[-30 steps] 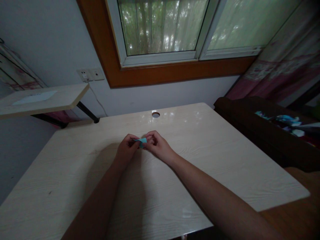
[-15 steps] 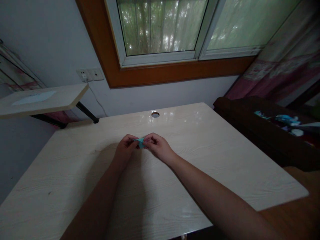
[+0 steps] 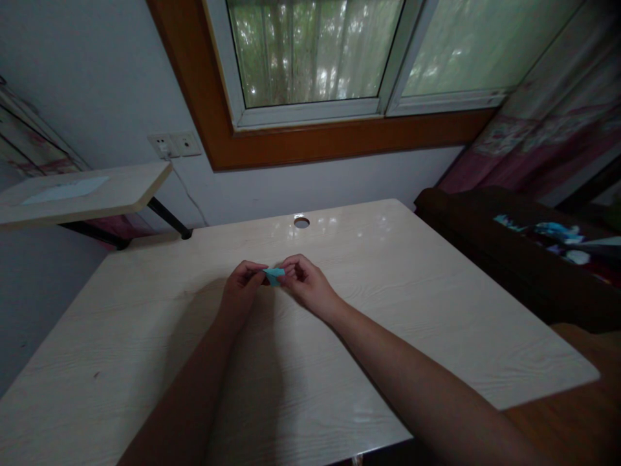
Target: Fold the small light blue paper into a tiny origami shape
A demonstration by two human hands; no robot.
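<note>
Two bare hands met over the middle of a desk, pinching one small folded piece of light-blue paper (image 3: 274, 276) between them. The left hand (image 3: 241, 289) closed thumb and fingertips narrowly on its left end; the right hand (image 3: 306, 285) did the same on its right end. The paper's long axis ran side to side, from hand to hand, roughly level and just above the desktop. Its folds were too small to make out. Below lay the desk (image 3: 436, 310), pale wood-grain laminate, smooth and faintly glossy, with a round cable hole (image 3: 301, 222) near its far edge. Right of the desk, a dark brown wooden frame (image 3: 485, 239) held a jumble of blue and white items (image 3: 557, 234), too blurred to name. At left, a thin pale shelf (image 3: 121, 191) carried a flat white sheet (image 3: 65, 190). Behind, a wall socket (image 3: 174, 145) and an orange-framed window (image 3: 315, 58).
</note>
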